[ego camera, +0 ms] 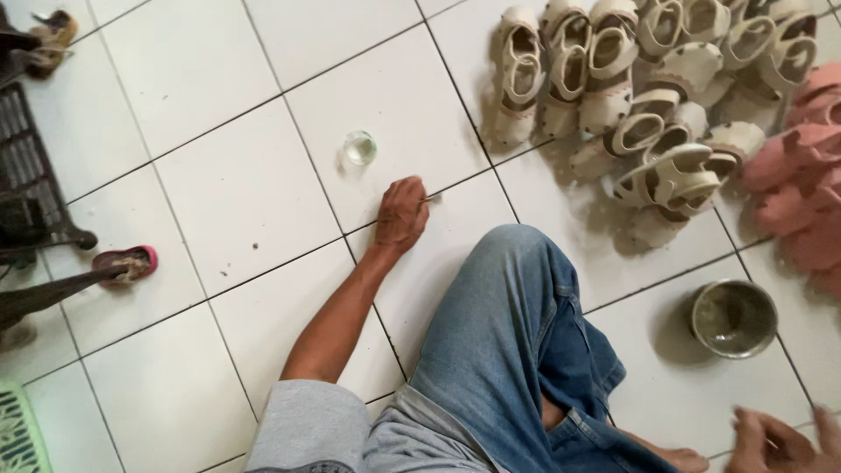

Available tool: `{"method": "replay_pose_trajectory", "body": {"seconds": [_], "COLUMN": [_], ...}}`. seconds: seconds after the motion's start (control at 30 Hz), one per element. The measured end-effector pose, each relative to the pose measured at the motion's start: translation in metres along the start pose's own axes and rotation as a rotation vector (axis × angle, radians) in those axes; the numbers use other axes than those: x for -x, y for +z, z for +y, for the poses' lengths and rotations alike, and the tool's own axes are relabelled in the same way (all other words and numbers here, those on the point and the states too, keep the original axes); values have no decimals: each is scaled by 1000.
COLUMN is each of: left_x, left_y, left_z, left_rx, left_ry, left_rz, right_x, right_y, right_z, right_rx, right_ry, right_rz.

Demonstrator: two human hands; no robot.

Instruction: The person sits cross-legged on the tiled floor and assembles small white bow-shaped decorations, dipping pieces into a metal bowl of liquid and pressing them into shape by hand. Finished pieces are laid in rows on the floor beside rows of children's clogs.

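Bent knee (508,298) in jeans, left hand (401,215) fisted on floor, glass (359,148) just beyond, nothing visibly held.

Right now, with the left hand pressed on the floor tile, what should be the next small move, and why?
Probably lift the left hand slightly with the small thin thing it seems to pinch against the white tile floor. The fist is closed there, just short of the small clear glass, while the right hand sits low near the metal bowl. What the thing is cannot be told.
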State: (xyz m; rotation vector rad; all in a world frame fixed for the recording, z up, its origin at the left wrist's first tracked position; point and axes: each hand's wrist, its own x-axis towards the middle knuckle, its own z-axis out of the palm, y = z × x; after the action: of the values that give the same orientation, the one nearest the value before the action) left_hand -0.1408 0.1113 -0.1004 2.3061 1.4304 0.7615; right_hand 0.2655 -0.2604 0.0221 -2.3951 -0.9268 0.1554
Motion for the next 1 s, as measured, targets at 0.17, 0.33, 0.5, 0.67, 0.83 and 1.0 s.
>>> {"method": "replay_pose_trajectory", "body": {"seconds": [0.17, 0.33, 0.5, 0.67, 0.83, 1.0], "left_x": [-9, 25, 54, 61, 60, 54], "left_y": [-36, -61, -31, 3, 8, -4], "left_z": [48, 138, 206, 221, 210, 200], "left_rx": [592, 1084, 1377, 1372, 1296, 1245], "left_ry": [-452, -318, -397, -460, -500, -617], "left_rz": [-165, -494, -797, -876, -836, -777], "right_x": [18, 36, 50, 25, -48, -66], "right_y": [39, 97, 89, 64, 95, 122], "right_z": [-95, -167, -160, -104, -11, 27], "right_rx": [-541, -1101, -1247, -541, 393, 433], "right_ry": [53, 100, 353, 140, -130, -138], "right_rz": [-193, -499, -409, -288, -120, -192]}}
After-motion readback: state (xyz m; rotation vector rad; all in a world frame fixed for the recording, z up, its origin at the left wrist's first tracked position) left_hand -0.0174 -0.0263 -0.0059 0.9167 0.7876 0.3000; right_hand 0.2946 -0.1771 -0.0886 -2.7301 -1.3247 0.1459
